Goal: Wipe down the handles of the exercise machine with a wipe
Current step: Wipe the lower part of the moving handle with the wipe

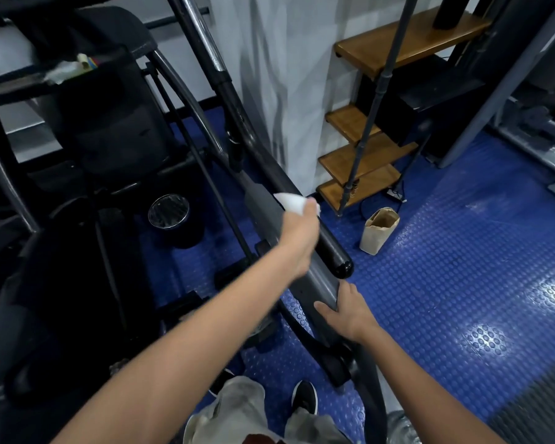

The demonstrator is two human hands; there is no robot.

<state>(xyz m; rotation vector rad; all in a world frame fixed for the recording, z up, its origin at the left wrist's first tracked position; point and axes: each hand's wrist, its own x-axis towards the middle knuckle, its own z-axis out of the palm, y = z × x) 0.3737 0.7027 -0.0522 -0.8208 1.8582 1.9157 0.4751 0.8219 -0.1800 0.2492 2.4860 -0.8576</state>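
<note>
The exercise machine's long black handle (330,248) runs diagonally from the upper left down to a rounded end cap at centre. My left hand (298,232) is closed around a white wipe (290,202) and presses it on the handle's upper side, a little above the end cap. Just below the handle lies a grey rail (321,285); my right hand (346,310) grips its near end, fingers wrapped over the edge. The machine's dark body (103,129) fills the left of the view.
A small black bin with a shiny liner (170,213) stands under the machine. A brown paper bag (378,230) sits on the blue studded floor (462,283). Wooden stair steps (362,161) and a white pillar (282,75) rise behind. My shoe (305,397) is at the bottom.
</note>
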